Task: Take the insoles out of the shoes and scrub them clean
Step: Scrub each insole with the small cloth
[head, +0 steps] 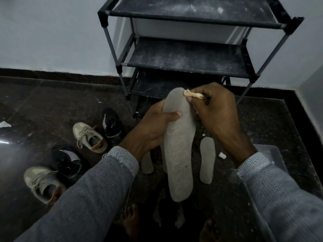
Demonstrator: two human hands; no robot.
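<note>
My left hand (153, 126) grips a long grey insole (180, 149) by its upper left edge, thumb across its face, and holds it upright above the floor. At the insole's top right edge, my right hand (218, 112) pinches a small pale cloth (193, 94) against it. Two more grey insoles lie on the dark floor: one (207, 159) to the right, one (147, 163) partly hidden behind my left wrist. On the left stand two beige sneakers (89, 137) (40, 182) and two black sneakers (111, 125) (67, 160).
A dusty black shoe rack (188, 55) stands against the white wall straight ahead. A clear plastic container (269, 154) sits by my right forearm. A small white scrap (222, 155) lies near it, another scrap (4, 124) far left. My bare feet (131, 220) are below.
</note>
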